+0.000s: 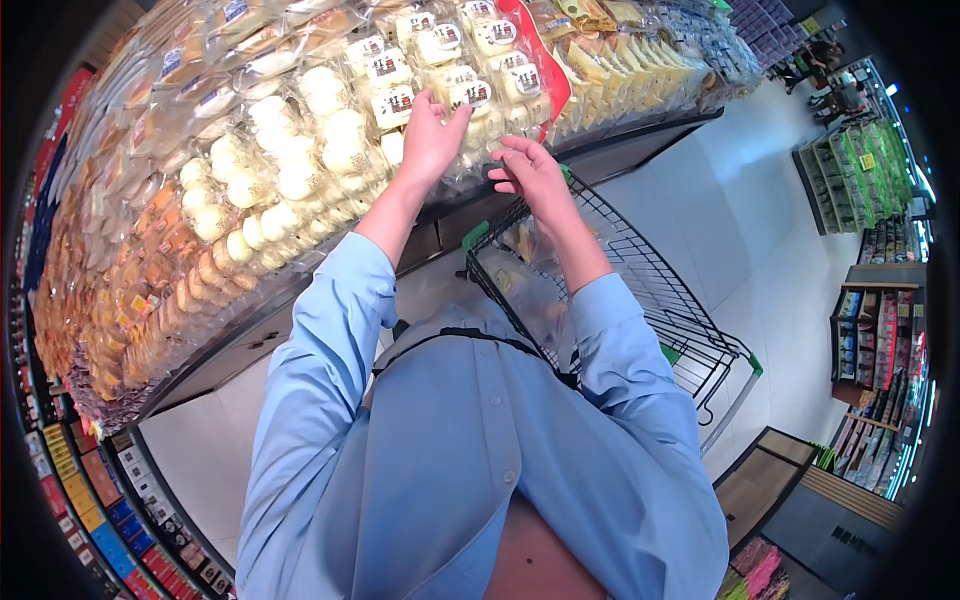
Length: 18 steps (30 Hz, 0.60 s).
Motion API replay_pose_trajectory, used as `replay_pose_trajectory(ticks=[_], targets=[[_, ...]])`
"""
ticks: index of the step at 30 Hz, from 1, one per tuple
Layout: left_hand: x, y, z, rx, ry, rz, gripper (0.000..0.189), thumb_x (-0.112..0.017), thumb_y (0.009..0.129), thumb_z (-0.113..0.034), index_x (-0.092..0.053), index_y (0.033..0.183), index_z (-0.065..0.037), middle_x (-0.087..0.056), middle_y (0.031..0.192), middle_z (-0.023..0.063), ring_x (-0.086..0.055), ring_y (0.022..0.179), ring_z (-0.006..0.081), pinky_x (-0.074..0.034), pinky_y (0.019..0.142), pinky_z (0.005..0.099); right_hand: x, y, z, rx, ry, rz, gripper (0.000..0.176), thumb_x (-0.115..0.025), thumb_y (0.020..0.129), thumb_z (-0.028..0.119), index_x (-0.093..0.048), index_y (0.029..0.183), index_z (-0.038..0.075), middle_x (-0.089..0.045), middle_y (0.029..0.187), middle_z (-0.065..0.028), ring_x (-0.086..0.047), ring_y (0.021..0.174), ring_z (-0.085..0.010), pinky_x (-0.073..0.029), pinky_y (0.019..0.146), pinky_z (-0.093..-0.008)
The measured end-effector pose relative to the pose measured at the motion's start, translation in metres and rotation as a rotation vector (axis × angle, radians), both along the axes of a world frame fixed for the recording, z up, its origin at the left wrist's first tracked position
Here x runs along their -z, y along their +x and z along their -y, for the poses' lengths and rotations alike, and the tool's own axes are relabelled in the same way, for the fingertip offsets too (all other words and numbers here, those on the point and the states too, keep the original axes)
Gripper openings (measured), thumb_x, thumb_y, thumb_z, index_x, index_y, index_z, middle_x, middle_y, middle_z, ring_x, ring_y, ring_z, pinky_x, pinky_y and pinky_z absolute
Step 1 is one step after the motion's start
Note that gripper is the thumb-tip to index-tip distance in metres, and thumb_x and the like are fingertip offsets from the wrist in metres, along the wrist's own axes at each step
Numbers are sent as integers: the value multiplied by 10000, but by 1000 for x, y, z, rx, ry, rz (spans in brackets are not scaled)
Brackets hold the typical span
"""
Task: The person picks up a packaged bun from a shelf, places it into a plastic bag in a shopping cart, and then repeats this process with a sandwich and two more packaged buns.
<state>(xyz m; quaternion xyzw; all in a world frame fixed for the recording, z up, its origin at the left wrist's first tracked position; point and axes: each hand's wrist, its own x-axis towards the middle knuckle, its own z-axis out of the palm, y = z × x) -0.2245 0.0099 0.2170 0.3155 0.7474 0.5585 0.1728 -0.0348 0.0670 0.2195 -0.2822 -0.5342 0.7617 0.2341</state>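
My left hand (435, 140) reaches over the front of a bakery display, thumb and fingers apart. Its fingertips overlap clear bags of pale round buns (390, 103) with white labels and dark print. To the right, my right hand (535, 178) hangs in front of the display's edge, above the end of a shopping cart (650, 255). Its fingers are loosely bent and spread, with nothing visible between them. Unlabelled bags of pale buns (298, 178) lie left of my left hand.
A red divider strip (545, 60) separates the buns from wrapped yellowish slices (615, 75). Plastic-bagged goods (520, 290) lie in the cart. Browner baked goods (130, 290) fill the display's left side. Shelves (880, 330) stand across the tiled aisle (750, 210); people (825, 85) are far right.
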Motion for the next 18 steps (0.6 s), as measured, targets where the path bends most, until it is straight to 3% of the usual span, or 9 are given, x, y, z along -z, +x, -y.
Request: replay_pose_trajectory(ticks=[1,4,7,10,13,16,18], targets=[[13,-6,-6,-22,-5,-11,740,-764,869,-322,-451,1369,124,-652,1109,202,-653,1027,270,-512,898,353,-1,-2,2,-17,-7,-2,396,-592,1020,201,-508,1355,7,-661,1168,-86,-679,918,-143,-563,790,-272],[-8,-4,0,24,-111,25,705,-784,852,-325,-495,1331,103,-643,1003,149,-641,927,231,-519,832,339,5,1,11,-43,-48,18,360,-586,1022,192,-528,1330,15,-671,1153,-83,-683,922,-149,-566,788,-284],[3,-14,-4,53,-142,-109,644,-801,833,-325,-541,1268,74,-615,916,95,-607,811,184,-519,753,311,14,7,17,-46,-101,51,308,-565,1029,186,-552,1293,28,-685,1130,-76,-688,923,-159,-567,789,-302],[19,-14,-11,-9,-23,-201,585,-817,825,-286,-555,1229,46,-613,914,76,-606,794,152,-517,712,294,25,14,17,-24,-180,51,278,-543,1034,186,-563,1265,33,-692,1110,-77,-688,907,-169,-562,783,-313],[8,-5,-6,2,35,-20,494,-799,854,-226,-556,1193,39,-651,1004,96,-649,900,145,-523,755,286,30,22,20,6,-241,39,293,-537,1030,188,-553,1272,22,-685,1103,-90,-682,888,-171,-553,773,-309],[-6,10,3,-19,351,193,384,-762,905,-155,-561,1185,13,-554,867,-34,-482,757,42,-439,680,210,33,29,23,26,-271,55,266,-528,1034,182,-563,1254,38,-691,1088,-86,-682,888,-182,-557,781,-324],[-23,19,20,14,339,257,359,-737,917,-151,-563,1171,32,-629,997,40,-588,870,88,-486,748,230,33,33,26,32,-285,64,226,-522,1042,185,-581,1220,61,-703,1076,-74,-684,894,-195,-562,783,-335]])
